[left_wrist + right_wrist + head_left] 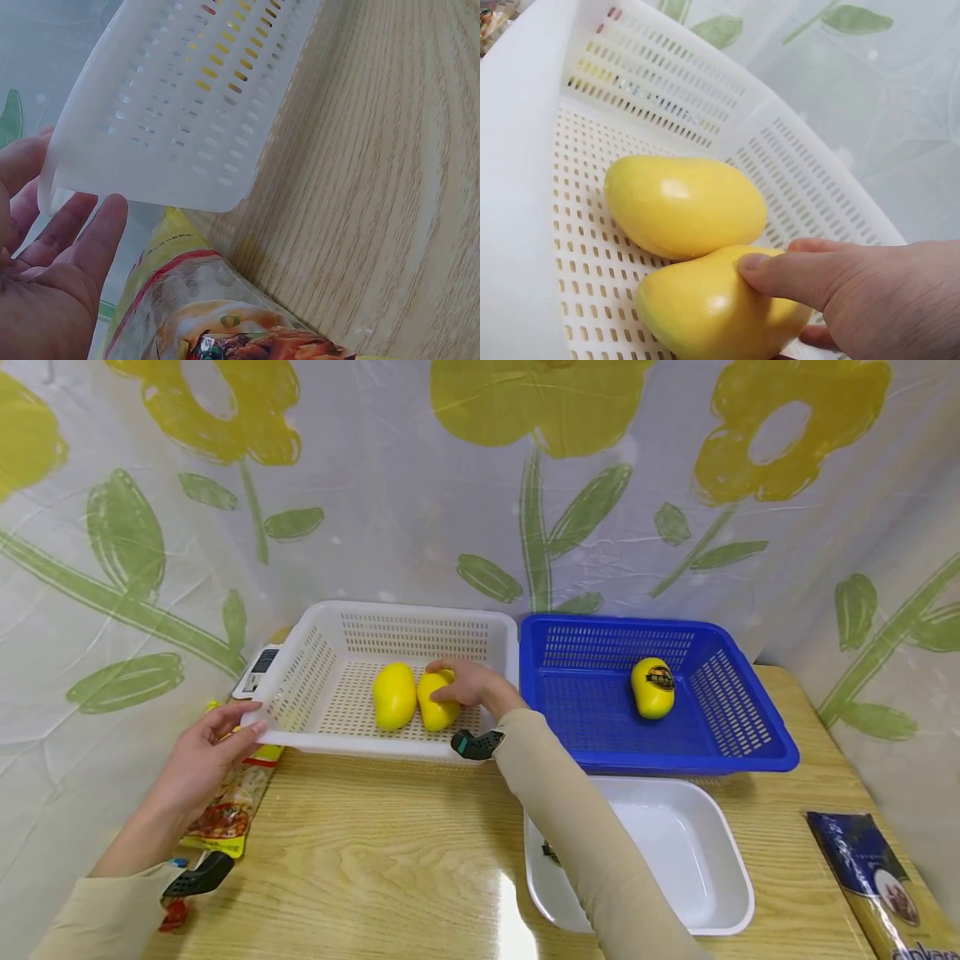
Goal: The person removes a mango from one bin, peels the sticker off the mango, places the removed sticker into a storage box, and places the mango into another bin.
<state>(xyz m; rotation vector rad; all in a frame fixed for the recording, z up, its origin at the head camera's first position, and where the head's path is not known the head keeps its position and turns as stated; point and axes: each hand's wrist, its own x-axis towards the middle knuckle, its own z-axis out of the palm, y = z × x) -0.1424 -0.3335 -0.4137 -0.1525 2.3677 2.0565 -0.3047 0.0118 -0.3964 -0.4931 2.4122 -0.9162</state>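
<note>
Sheeting of pale plastic printed with big yellow flowers and green leaves (480,485) hangs behind and around a light wood-grain counter (390,868). Two perforated plastic baskets stand side by side at the back of the counter, a white one (315,643) on the left and a blue one (750,727) touching it on the right. A shallow white rectangular tray (697,852) sits in front of the blue basket. A dark blue packet of pasta (877,877) lies near the counter's right edge, and a printed snack bag (225,818) lies at the left, beside a small white scale (258,668). Two smooth yellow mangoes lie touching in the white basket; the right hand (468,683) curls its grip over the right-hand mango (435,706), thumb pressed on its skin, beside the left-hand mango (394,695). A third yellow mango with a dark sticker (652,687) rests in the blue basket. The left hand (206,756) rests with fingers spread straight against the white basket's near left corner.
</note>
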